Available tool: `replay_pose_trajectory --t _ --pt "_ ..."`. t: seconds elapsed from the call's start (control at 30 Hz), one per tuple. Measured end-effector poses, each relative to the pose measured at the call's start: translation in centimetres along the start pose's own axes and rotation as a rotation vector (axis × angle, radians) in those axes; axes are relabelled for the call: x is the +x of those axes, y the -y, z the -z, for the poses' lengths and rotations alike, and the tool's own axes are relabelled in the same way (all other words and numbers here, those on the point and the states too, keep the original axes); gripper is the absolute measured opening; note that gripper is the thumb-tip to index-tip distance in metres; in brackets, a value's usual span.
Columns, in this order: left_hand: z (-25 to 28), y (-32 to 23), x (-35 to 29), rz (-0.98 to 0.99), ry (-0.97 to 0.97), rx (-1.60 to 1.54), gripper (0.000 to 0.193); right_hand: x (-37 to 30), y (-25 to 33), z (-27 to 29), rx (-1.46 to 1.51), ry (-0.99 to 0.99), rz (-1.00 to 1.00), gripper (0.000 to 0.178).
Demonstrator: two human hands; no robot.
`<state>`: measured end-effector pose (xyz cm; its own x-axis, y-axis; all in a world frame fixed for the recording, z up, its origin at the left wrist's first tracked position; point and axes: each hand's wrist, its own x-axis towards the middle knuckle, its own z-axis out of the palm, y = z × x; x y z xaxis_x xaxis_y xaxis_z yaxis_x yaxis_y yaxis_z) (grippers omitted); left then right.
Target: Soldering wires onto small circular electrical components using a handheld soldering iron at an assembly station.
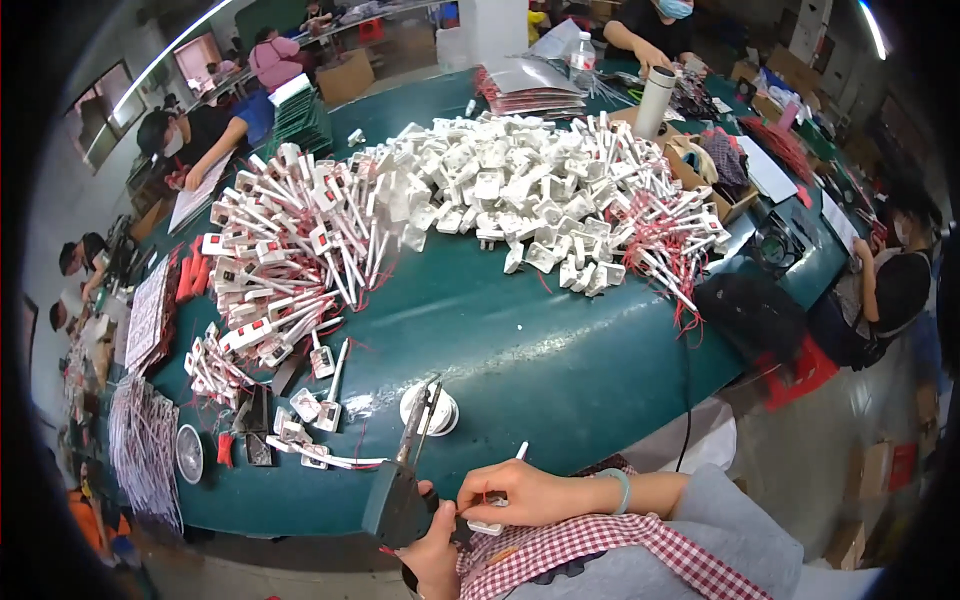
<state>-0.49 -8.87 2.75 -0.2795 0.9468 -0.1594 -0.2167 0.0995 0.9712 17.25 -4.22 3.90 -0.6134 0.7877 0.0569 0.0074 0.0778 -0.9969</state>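
1. Dark-green plastic forms the body of the pistol-shaped tool (pixel 392 508), located at the near table edge, its metal prongs pointing up and away from the wearer.
2. Left hand (pixel 436 548): fingers closed about the tool's grip, thumb raised along the near side. The finger ends are largely hidden; exact contact on the grip cannot be confirmed.
3. Right hand (pixel 530 494): fingers bent and drawn together over a white piece (pixel 486 527), part of which shows beneath them. A thin red wire (pixel 486 492) loops at the fingers; which fingertip bears on it cannot be told.
4. The two hands are close together, right fingertips just beside the left thumb, both low in front of the checked apron (pixel 580 545).
5. A white spool-like round item (pixel 441 416) stands on the table behind the prongs; contact between them cannot be determined.
6. The green table (pixel 500 372) is bare across its middle, giving open room beyond the hands.
7. That room is bounded at the left by a heap of white-handled parts (pixel 290 250) with red wires, and at the far side by a pile of white housings (pixel 500 180).
8. At the right, a black cord (pixel 687 415) hangs across the table's edge.
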Motion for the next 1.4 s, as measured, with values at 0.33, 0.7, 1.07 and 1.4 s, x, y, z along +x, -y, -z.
replay_pose_trajectory --t 0.33,0.7,1.07,1.4 --pt "-1.0 0.9 2.1 -0.145 0.046 0.052 0.051 0.5 0.9 0.6 -0.097 -0.279 0.012 0.008" --pt "-1.8 -1.2 3.1 0.007 -0.086 0.011 0.043 4.0 0.4 5.1 -0.358 -0.481 -0.023 0.006" --pt "0.9 -1.0 0.4 -0.113 -0.187 0.142 0.029 8.7 0.2 7.4 -0.564 -0.266 -0.005 0.008" --pt "3.5 -0.5 -1.3 -0.111 -0.068 0.402 0.04 9.5 0.5 7.6 -0.507 -0.248 -0.059 0.01"
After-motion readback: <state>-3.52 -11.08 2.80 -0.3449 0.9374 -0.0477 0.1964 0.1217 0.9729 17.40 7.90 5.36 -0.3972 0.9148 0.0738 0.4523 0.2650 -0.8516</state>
